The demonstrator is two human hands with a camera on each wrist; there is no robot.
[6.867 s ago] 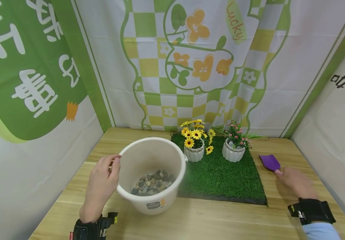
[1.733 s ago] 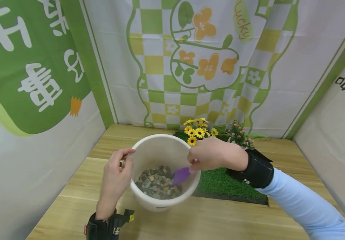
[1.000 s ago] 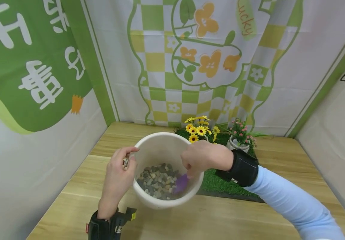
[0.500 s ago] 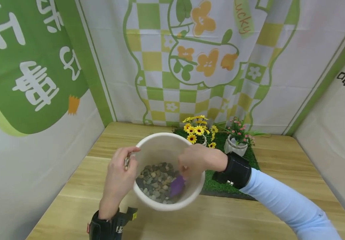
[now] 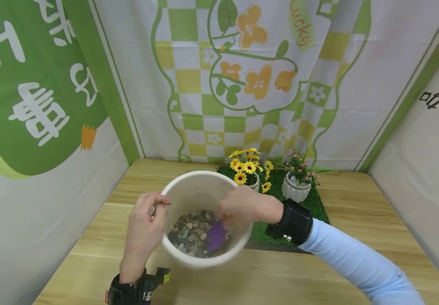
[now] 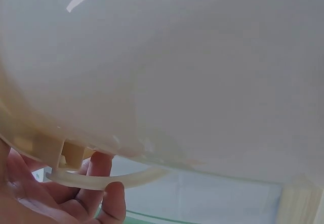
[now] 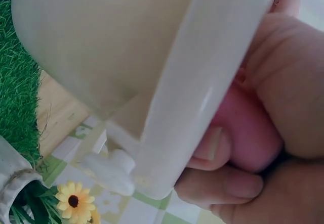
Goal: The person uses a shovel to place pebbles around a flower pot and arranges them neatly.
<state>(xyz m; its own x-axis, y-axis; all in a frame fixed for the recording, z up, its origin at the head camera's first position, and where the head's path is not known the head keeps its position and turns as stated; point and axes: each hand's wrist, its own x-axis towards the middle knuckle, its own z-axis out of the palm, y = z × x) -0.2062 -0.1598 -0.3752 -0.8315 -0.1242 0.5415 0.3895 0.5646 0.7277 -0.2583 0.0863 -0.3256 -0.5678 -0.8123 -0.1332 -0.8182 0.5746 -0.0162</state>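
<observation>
right grip (image 5: 238, 205): clenched round the pink handle (image 7: 253, 128) of my purple scoop (image 5: 216, 237), knuckles over the right part of the white bucket (image 5: 198, 261), and the thumb and fingers are folded in close!
purple scoop: blade down inside the white bucket, up against the stones (image 5: 187, 233), on the right-hand side of the heap.
left grip (image 5: 145, 220): grasping the white bucket by its left rim, and from my left wrist i see fingers curled about the carrying loop (image 6: 81, 180) at the edge.
white bucket: between my two grips, mouth facing up to me, its base out of sight, with a white knob (image 7: 109, 171) on the outer wall.
stones: grey, tan and brown, heaped over the bottom.
grass mat (image 5: 257, 237): spread on the table (image 5: 280, 279), just right of the white bucket and partly behind my arm.
flowers: yellow blooms (image 5: 249, 167) in a pale pot just behind my knuckles, and pink blooms (image 5: 299, 165) in a ribbed white pot (image 5: 295, 191) further right, what a backdrop!
wrists: black bands on both, a light blue sleeve (image 5: 357, 254) on my right arm.
</observation>
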